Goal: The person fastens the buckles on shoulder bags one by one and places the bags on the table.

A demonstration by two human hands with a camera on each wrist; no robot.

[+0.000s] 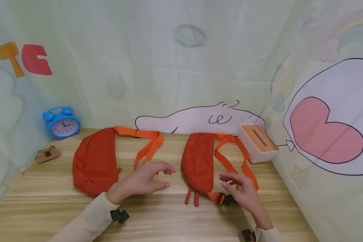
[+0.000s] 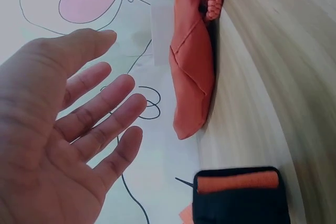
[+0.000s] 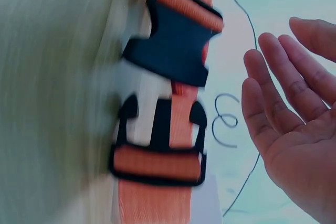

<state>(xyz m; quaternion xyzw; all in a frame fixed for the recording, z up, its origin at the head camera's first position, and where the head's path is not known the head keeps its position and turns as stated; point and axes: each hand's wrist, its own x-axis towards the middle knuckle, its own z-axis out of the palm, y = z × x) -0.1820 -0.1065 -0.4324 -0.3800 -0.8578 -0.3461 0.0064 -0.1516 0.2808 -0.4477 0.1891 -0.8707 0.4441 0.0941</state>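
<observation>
Two red-orange belt bags lie on the wooden table. Between the left belt bag and the right belt bag, my left hand hovers with relaxed, spread fingers, holding nothing. The left bag's orange strap runs behind that hand. My right hand, also empty and loosely spread, is above the right bag's looped strap. Below it, the right wrist view shows an unfastened black buckle: the socket half and the pronged half lie apart. Braided zipper pulls hang from the right bag.
A white tissue box with a wood-toned top stands at the back right, by the right strap. At the back left are a blue alarm clock and a small brown bear-faced item. Printed curtains enclose the table.
</observation>
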